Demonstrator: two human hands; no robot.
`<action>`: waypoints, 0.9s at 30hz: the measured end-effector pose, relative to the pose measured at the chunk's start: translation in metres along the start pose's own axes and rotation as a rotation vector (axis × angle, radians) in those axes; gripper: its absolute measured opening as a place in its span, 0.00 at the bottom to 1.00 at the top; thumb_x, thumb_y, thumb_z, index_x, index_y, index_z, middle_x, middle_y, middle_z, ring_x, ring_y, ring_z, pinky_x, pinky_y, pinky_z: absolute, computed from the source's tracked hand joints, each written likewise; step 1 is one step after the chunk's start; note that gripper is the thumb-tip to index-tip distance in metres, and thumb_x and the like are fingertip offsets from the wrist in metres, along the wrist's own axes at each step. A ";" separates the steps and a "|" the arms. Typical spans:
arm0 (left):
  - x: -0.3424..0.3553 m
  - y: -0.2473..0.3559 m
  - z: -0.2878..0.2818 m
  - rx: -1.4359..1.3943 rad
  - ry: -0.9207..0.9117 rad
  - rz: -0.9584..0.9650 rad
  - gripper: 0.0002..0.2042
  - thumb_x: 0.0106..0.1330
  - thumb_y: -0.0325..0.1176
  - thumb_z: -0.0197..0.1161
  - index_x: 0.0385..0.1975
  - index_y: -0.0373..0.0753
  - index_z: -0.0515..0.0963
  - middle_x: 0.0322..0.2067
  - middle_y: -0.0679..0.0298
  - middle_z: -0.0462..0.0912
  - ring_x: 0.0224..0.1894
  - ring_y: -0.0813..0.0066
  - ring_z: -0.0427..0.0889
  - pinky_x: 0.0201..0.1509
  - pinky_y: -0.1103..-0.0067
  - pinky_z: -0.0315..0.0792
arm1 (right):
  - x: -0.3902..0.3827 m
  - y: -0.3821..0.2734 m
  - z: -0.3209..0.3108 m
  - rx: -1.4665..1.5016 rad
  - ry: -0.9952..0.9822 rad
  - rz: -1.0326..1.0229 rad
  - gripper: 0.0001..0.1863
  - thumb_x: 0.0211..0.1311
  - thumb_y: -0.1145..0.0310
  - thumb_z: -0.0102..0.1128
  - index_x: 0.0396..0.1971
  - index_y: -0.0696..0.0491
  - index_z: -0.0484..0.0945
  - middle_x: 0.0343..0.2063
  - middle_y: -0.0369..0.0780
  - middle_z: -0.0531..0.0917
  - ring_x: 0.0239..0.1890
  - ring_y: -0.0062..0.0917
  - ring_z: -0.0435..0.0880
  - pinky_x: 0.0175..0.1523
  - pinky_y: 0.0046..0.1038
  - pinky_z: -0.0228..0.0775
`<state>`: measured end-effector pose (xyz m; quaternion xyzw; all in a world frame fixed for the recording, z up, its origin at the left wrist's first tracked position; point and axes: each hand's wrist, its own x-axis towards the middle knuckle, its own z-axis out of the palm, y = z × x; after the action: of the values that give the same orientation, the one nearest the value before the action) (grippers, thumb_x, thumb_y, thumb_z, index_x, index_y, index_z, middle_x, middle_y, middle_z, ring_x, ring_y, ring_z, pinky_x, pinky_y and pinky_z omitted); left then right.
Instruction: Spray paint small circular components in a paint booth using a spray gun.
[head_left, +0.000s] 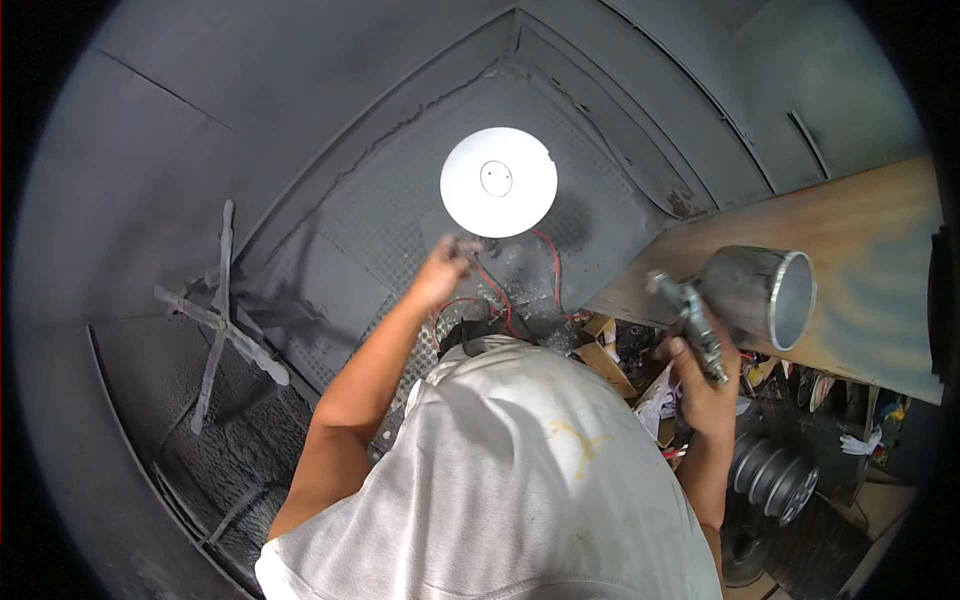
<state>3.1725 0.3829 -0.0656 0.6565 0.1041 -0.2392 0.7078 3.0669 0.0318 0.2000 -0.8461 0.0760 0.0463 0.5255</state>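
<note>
White disc (pixel 520 195) is near left hand (pixel 443 277) (grip: I cannot tell); right hand (pixel 708 392) grips spray gun (pixel 738 293), partly hiding brown board (pixel 865 260).

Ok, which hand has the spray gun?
The right hand: it grips the spray gun. The left hand, partly blurred, has no gun and is near the white disc.

Grey walls (pixel 290 90) meet at a corner. Floor (pixel 385 225): grey, partly dimpled. Tan panel (pixel 870 235), blotched grey, at right.
</note>
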 end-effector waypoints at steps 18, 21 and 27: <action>-0.033 -0.030 0.077 -0.019 -0.171 0.033 0.33 0.61 0.15 0.51 0.71 0.36 0.59 0.54 0.56 0.78 0.48 0.72 0.78 0.56 0.76 0.73 | -0.018 -0.010 0.004 0.288 -0.275 0.191 0.29 0.64 0.66 0.68 0.62 0.62 0.74 0.32 0.37 0.84 0.33 0.18 0.80 0.42 0.23 0.74; -0.036 -0.051 0.081 0.375 -0.584 -0.039 0.30 0.63 0.18 0.54 0.69 0.37 0.65 0.53 0.54 0.79 0.53 0.69 0.79 0.58 0.75 0.73 | -0.019 -0.012 0.016 0.296 -0.412 0.049 0.28 0.64 0.66 0.67 0.61 0.64 0.74 0.29 0.36 0.83 0.34 0.21 0.81 0.48 0.25 0.72; -0.044 -0.038 0.075 0.315 -0.480 -0.123 0.23 0.63 0.22 0.56 0.61 0.34 0.74 0.49 0.54 0.84 0.51 0.67 0.82 0.59 0.75 0.74 | -0.002 -0.004 0.007 0.072 -0.078 -0.002 0.27 0.64 0.63 0.67 0.58 0.64 0.76 0.30 0.38 0.85 0.33 0.22 0.82 0.45 0.26 0.74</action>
<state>3.1036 0.3174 -0.0697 0.6752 -0.0651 -0.4436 0.5858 3.0654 0.0398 0.2006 -0.8243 0.0562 0.0758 0.5582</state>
